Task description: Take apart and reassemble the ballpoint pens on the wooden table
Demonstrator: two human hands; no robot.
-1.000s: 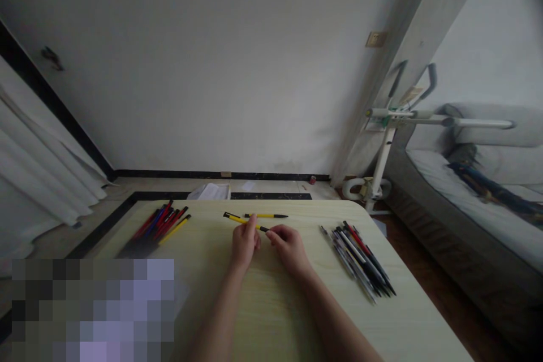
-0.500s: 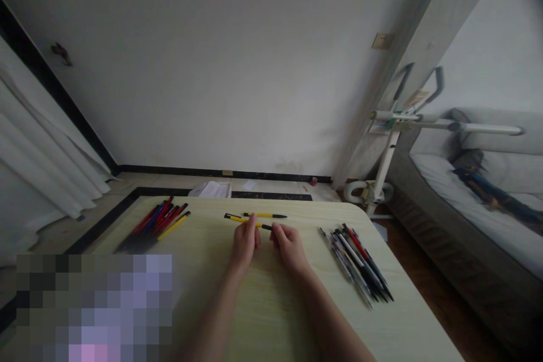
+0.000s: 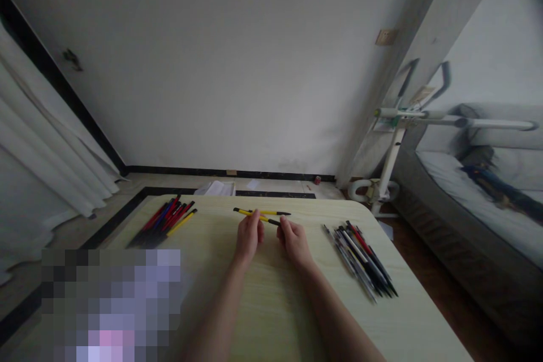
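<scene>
The left hand [image 3: 248, 235] is narrowed to a pinch around the barrel of a yellow pen [image 3: 267, 219], thumb uppermost and the other fingers curled in. The right hand [image 3: 294, 243] is just beside it, thumb and fingertips gripping the pen's black end, so the pen bridges the gap between the hands. Its other end, also black, sticks out past the left thumb.

A second pen [image 3: 274, 213], also yellow, lies on the table [image 3: 271, 305] just beyond both hands, with its black tip towards the right; neither hand holds it. To the left of the left hand, well apart, is the left pile [image 3: 167, 219], of red, blue and yellow pens. To the right of the right hand, also well apart, is the right pile [image 3: 360, 257], with clear, black, white and red pens lying side by side.

As for progress, the two-handed hold suggests that work on the yellow pen is under way and has not ended, since neither hand has let go. The right fingertips cover its tip, so I cannot tell whether that end is complete. The second pen and both piles are out of the hands
</scene>
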